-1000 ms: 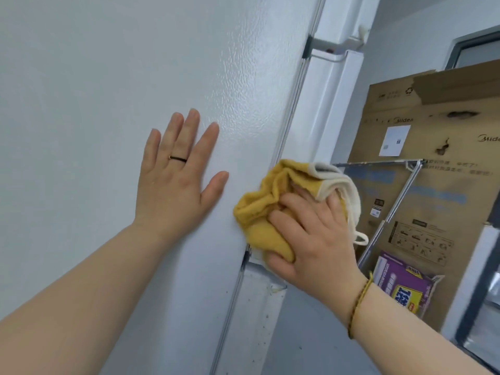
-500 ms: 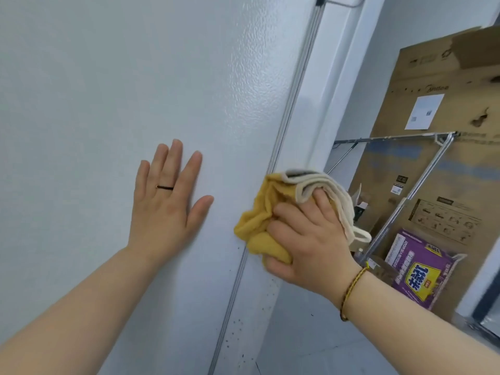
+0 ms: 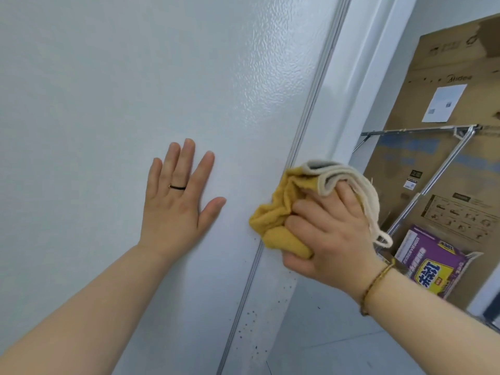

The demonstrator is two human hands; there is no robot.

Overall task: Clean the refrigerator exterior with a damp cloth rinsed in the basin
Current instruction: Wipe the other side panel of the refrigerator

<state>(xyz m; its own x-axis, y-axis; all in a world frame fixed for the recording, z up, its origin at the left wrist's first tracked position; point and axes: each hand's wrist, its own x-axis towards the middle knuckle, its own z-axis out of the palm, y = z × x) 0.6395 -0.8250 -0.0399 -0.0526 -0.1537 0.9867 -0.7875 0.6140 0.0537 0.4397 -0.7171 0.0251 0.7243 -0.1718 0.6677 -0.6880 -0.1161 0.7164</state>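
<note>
The right hand (image 3: 327,236) grips a bunched yellow cloth (image 3: 276,220) and presses it against the white refrigerator (image 3: 108,90), at centre right of the frame, on the metal edge strip (image 3: 311,104). That strip runs as one long diagonal from the top right-centre down to the bottom centre. Dark specks (image 3: 251,320) dot the panel directly below the cloth, beside the strip, so the wiping likely follows that line downward. The left hand (image 3: 176,204), flat with fingers spread, rests on the panel left of the cloth, farther from the specks.
</note>
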